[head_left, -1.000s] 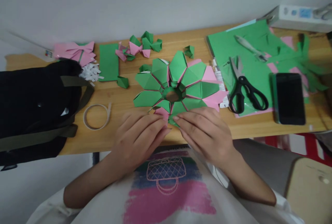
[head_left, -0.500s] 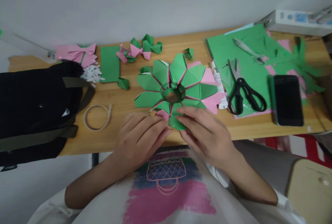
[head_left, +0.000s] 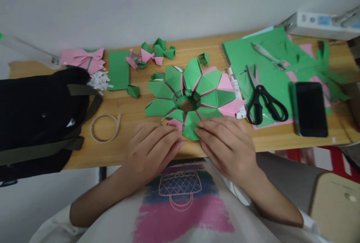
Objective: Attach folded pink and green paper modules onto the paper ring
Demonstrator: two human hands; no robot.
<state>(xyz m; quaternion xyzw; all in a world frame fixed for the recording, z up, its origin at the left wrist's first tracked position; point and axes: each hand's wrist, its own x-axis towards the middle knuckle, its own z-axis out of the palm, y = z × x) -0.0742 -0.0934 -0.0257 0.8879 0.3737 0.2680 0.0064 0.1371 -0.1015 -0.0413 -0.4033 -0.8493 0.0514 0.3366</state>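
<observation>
A ring of folded green and pink paper petals, the paper wreath [head_left: 191, 93], lies on the wooden desk [head_left: 129, 108] in front of me. My left hand [head_left: 152, 149] rests at its near edge, fingers together on a pink petal. My right hand [head_left: 225, 143] pinches the nearest green petal [head_left: 191, 126] from the right. Both hands press on the wreath's near side.
Black scissors [head_left: 264, 100] and a black phone [head_left: 311, 108] lie on green paper sheets [head_left: 253, 55] at the right. A tape ring [head_left: 104, 126] and a black bag [head_left: 36, 111] sit at the left. Loose folded pieces [head_left: 154, 51] and a pink bow [head_left: 84, 57] lie at the back.
My right hand has slid a little to the right, uncovering the nearest green petal. My left hand has hardly moved.
</observation>
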